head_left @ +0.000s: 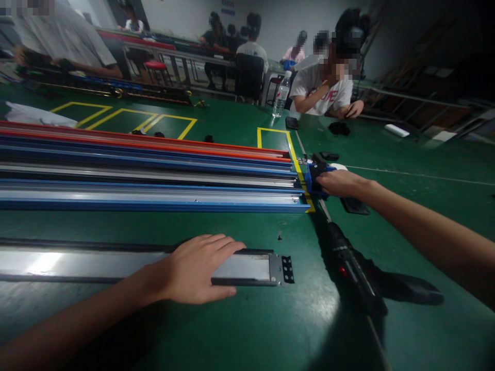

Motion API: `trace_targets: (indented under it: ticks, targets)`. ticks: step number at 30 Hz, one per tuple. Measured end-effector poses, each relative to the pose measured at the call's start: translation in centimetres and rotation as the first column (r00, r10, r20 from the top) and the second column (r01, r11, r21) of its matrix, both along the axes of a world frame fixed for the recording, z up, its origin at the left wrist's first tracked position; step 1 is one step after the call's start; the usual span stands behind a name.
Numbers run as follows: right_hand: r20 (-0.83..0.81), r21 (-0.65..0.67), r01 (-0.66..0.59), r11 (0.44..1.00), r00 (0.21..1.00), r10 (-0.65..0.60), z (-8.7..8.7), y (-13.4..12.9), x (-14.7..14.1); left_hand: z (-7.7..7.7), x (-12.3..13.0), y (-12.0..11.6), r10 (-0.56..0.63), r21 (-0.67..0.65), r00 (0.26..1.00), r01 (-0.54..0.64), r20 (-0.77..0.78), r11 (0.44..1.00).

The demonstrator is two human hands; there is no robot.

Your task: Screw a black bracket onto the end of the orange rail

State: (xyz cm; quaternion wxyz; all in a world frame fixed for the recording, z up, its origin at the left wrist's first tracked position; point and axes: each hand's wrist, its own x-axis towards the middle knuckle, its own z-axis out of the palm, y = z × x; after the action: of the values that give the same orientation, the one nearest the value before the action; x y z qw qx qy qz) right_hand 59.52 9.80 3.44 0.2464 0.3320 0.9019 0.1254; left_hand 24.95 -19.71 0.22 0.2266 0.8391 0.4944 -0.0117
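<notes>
My left hand [203, 265] lies flat, fingers stretched out, across a long rail with dark edges and a silver face [247, 266]. A black end piece with holes [287, 269] sits at the rail's right end. Further right and back, my right hand [338, 184] has its fingers closed around a blue and black object [314, 178]; its exact kind is unclear, as the hand partly covers it. Just nearer than that hand is a black electric screwdriver [350, 263] with a long metal shaft pointing away from me.
Several long channels, one orange [154, 140] and one blue [154, 207] among them, lie behind the rail. A plastic bottle [281, 95] stands near a seated person [323, 93] across the green table [270, 330]. A dark flat item [355, 206] lies beside my right hand.
</notes>
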Motion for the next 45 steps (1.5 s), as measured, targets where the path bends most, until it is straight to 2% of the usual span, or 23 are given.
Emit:
trace_targets:
  ticks: [4,11,27,37,45]
  targets:
    - [0.031,0.019,0.030,0.999,0.999,-0.031,-0.2,0.0,-0.2,-0.2,0.0,0.0,0.002,-0.008,1.000,-0.002,-0.018,1.000]
    - [0.023,-0.002,0.175,0.985,0.984,-0.175,-0.4,0.9,-0.8,0.3,0.0,0.0,-0.008,-0.031,0.999,0.007,-0.031,0.999]
    - [0.032,-0.090,0.255,0.963,0.967,-0.253,-0.3,2.0,-1.7,-0.1,-0.3,-0.1,-0.021,-0.008,1.000,0.021,0.007,1.000]
    - [0.112,-0.121,0.328,0.937,0.942,-0.316,-0.2,3.0,-2.3,-0.3,-0.4,0.0,-0.024,-0.002,1.000,0.024,-0.009,1.000]
    - [0.120,-0.137,0.312,0.940,0.947,-0.296,-0.1,3.8,-1.7,-0.2,-0.3,-0.1,-0.024,-0.003,1.000,0.024,-0.020,1.000]
